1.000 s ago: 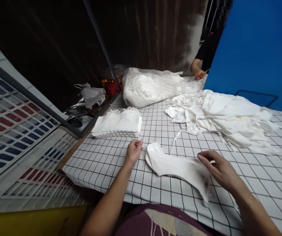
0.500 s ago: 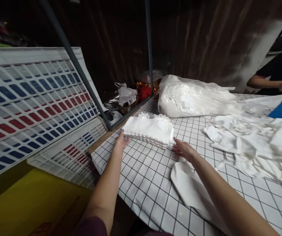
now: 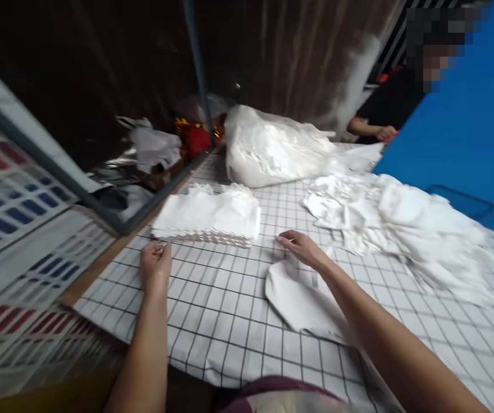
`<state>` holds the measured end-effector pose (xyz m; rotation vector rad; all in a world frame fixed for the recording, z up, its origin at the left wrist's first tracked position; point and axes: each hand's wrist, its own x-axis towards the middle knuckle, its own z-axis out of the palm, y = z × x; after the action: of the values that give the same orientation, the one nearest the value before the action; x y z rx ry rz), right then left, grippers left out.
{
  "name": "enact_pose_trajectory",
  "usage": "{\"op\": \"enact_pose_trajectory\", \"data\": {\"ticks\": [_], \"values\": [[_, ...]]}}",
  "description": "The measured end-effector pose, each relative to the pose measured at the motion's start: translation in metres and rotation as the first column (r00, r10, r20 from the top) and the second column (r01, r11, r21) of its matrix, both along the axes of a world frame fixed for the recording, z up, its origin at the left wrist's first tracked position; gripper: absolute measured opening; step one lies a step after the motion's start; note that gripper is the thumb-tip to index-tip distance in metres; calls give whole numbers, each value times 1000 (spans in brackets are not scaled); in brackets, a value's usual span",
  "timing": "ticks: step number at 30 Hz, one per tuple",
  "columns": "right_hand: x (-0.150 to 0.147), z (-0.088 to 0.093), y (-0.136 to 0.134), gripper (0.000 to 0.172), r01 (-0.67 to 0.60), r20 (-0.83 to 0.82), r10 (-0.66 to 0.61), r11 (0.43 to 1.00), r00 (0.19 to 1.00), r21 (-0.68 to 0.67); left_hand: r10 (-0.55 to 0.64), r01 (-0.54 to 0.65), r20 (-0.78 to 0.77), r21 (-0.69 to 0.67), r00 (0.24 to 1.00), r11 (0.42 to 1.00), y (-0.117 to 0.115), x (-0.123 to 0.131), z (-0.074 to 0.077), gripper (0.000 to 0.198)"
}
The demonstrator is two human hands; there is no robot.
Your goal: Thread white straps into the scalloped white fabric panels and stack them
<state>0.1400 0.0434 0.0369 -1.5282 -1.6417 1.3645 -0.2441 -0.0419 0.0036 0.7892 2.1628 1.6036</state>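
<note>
A neat stack of white scalloped-edge cloth pieces (image 3: pixel 210 212) lies on the grid-patterned tablecloth (image 3: pixel 229 310). My left hand (image 3: pixel 155 261) rests on the table just in front of the stack's left corner, with its fingers curled together in a pinch; what they pinch is too small and blurred to name. To the right of the stack, my right hand (image 3: pixel 300 248) hovers low with fingers stretched out, holding nothing. Its wrist lies over a single white cloth piece (image 3: pixel 298 295) spread flat on the table.
A loose heap of white fabric (image 3: pixel 401 215) covers the right of the table, and a full clear bag of white cloth (image 3: pixel 272 146) sits at the back. A blue panel (image 3: pixel 457 126) stands at the right. Another person's hand (image 3: pixel 386 133) works beyond it. Colour-patterned boards (image 3: pixel 10 195) lean at the left.
Both hands have drawn back from the sides of the stack towards me. The left hand has closed into a pinch. The view has swung and blurred.
</note>
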Motion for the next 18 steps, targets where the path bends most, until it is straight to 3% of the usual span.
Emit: {"op": "enact_pose_trajectory", "data": {"ticks": [3, 5, 7, 10, 12, 15, 18], "values": [[85, -2, -53, 40, 108, 216, -157, 970, 964, 220, -264, 261, -32, -72, 964, 963, -16, 52, -15, 30], [132, -7, -98, 44, 197, 316, -266, 952, 911, 234, -509, 500, -39, -137, 860, 855, -22, 96, -15, 34], [162, -16, -141, 49, 209, 376, -265, 961, 888, 184, -665, 648, -68, -172, 744, 742, -21, 139, -11, 40], [176, -31, -185, 56, 155, 427, -229, 967, 875, 201, -748, 725, -75, -199, 660, 659, -10, 188, -4, 41], [174, -39, -196, 56, 176, 414, -277, 948, 867, 265, -766, 747, -1, -221, 642, 626, 1, 206, -4, 37], [168, -44, -194, 49, 244, 360, -360, 912, 861, 328, -767, 761, 78, -225, 636, 608, 15, 219, -5, 33], [167, -42, -181, 30, 194, 365, -328, 913, 871, 358, -770, 773, 107, -197, 629, 603, 22, 223, -1, 35]]}}
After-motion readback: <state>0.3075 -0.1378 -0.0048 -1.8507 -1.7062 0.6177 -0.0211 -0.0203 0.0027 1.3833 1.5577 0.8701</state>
